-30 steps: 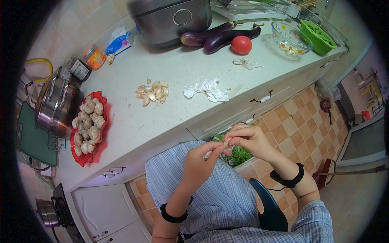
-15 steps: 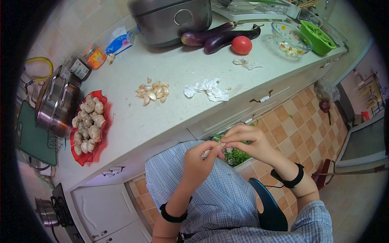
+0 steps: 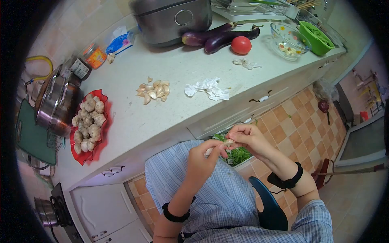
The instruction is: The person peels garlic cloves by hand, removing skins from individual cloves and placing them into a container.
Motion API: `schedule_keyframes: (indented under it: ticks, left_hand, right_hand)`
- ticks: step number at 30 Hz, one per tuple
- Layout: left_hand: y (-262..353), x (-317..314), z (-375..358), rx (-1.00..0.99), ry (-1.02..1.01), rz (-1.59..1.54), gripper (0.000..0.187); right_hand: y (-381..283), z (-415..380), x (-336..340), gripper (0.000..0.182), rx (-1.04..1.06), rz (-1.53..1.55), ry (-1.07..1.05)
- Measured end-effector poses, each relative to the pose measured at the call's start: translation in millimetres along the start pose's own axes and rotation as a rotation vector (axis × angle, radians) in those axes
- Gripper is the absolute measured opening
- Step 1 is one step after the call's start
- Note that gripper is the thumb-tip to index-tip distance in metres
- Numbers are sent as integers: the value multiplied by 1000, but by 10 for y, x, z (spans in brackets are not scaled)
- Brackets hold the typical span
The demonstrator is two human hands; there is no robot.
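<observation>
Over my lap, my left hand is closed around garlic, with a pale clove showing at its fingertips. A second whitish piece shows lower in that hand, partly hidden by the fingers. My right hand pinches at the clove from the other side, thumb and forefinger together. Beneath both hands, a container of green leaves is partly covered by them. On the counter, a small heap of garlic cloves lies beside crumpled white tissue.
A red scalloped dish of garlic bulbs stands at left, near a steel pot. Toward the back are a rice cooker, eggplants, a tomato, a glass bowl and a green basket.
My right hand has shifted slightly right and its fingers have curled in more. The clove between my hands now shows more clearly. Counter items stay put.
</observation>
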State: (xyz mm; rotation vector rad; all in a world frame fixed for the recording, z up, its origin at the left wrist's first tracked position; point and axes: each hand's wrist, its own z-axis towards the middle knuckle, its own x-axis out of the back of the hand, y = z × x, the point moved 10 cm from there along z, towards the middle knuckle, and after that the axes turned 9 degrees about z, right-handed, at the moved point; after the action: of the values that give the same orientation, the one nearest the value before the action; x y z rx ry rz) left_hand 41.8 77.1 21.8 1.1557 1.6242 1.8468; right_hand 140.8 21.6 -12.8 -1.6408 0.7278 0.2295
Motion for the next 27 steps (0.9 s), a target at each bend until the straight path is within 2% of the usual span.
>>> schedule_keyframes:
  ticks: [2,4,8,10,13,14,16,20,22,27]
  left_hand:
    - [-80,9,2,53,-4,-30,13]
    - [-112,46,15,13,32,-111,13]
    - [-85,50,7,4,20,-123,13]
    - [-39,31,5,-20,3,-12,13]
    - [39,22,-14,-95,66,60,12]
    - [74,34,-24,-95,67,62,12]
    - [271,142,-63,-149,174,381,14]
    - [296,143,-62,-159,165,392,15]
    - [344,143,-75,-246,199,364,14]
    - [223,148,-43,-211,144,258,11]
  right_hand:
    - [-20,-28,10,16,-29,-52,48]
    - [-210,-79,-52,18,83,-182,58]
    - [-275,-131,-144,23,172,-301,-11]
    - [-337,-173,-261,25,280,-455,-89]
    - [-390,-165,-223,24,338,-635,-53]
    - [-390,-170,-231,24,339,-634,-53]
    - [-326,-153,-125,19,231,-524,32]
    - [-306,-174,-104,15,193,-529,40]
    - [-266,-179,-93,13,169,-517,38]
    - [-209,-184,-87,14,150,-375,-4]
